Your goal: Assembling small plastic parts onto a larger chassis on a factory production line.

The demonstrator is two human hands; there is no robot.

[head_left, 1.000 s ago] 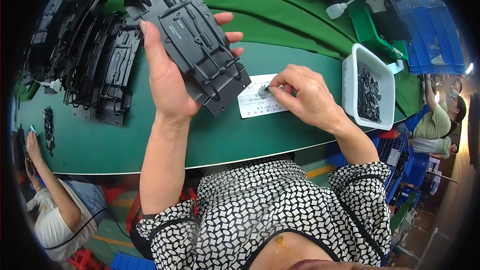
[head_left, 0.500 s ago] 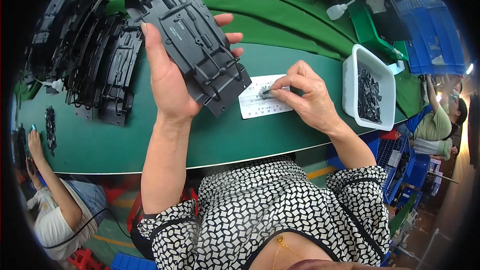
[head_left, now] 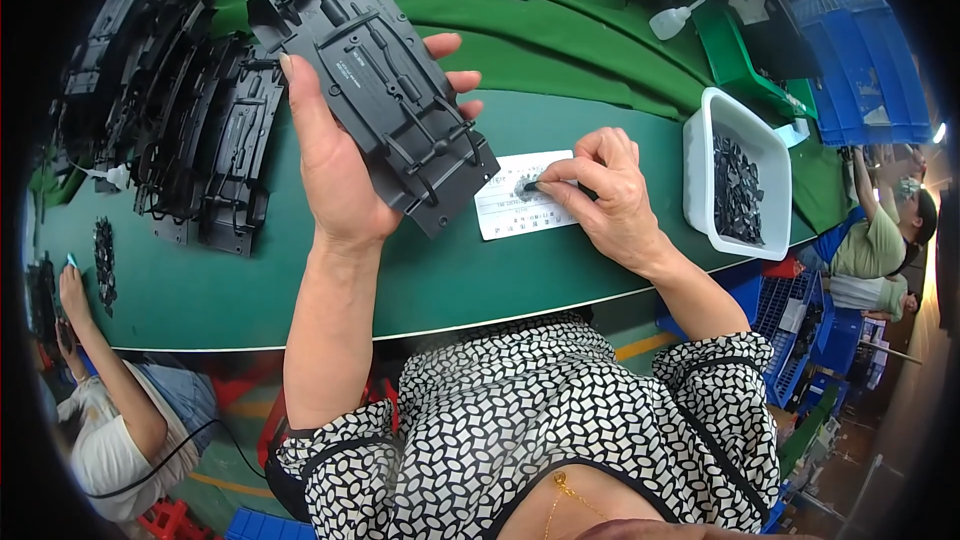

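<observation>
My left hand (head_left: 338, 165) is wrapped round a long black moulded plastic chassis (head_left: 375, 80), tilted up off the table with its ribbed side facing me. The thumb lies along its left edge and the fingertips show past its right edge. Right of it, a white printed card (head_left: 505, 223) lies on the table, with a dark greasy patch (head_left: 524, 183) on it. My right hand (head_left: 615, 205) is in a pinch at that patch, thumb and forefinger pressed together. A small dark bit shows at the fingertips, too little of it to name.
A white tub (head_left: 705, 195) of small black parts stands on the green table (head_left: 440, 285) at the right. Black chassis (head_left: 235, 130) stand in rows at the left; others lie at the back on green cloth (head_left: 560, 50). A white squeeze bottle (head_left: 672, 22) is farther back. A co-worker's hand (head_left: 72, 295) works at far left.
My right hand has shifted slightly, its pinched fingertips still at the dark patch. The left hand and the chassis are almost unmoved.
</observation>
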